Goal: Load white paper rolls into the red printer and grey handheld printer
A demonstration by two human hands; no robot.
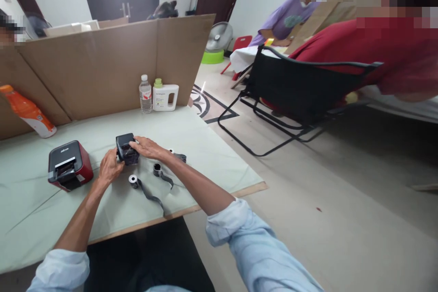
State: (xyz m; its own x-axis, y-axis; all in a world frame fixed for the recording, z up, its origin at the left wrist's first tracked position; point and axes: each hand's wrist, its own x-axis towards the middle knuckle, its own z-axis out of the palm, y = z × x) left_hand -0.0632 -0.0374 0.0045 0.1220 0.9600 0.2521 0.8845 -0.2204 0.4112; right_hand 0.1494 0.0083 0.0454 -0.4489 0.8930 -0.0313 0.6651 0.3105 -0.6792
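Note:
Both hands hold a small black box-shaped device [127, 148], possibly a label printer, with a glossy see-through part on its front. My left hand [110, 166] has its fingers closed on the lower left side. From the right, my right hand [147, 147] grips the upper right edge with its thumb on the front. Just below the device lies a roll of black tape [134, 181] with a white core, its loose tail curling toward the table edge. A second black roll [158, 171] lies to the right, also partly unwound. Another dark strip [179, 157] is partly hidden behind my right forearm.
A red and black printer [70, 166] stands on the light green tabletop [30, 210] at left. An orange bottle [30, 114], a water bottle [145, 96] and a white jug [166, 98] stand by the cardboard wall [112, 70]. People and a black folding chair [294, 89] are at right.

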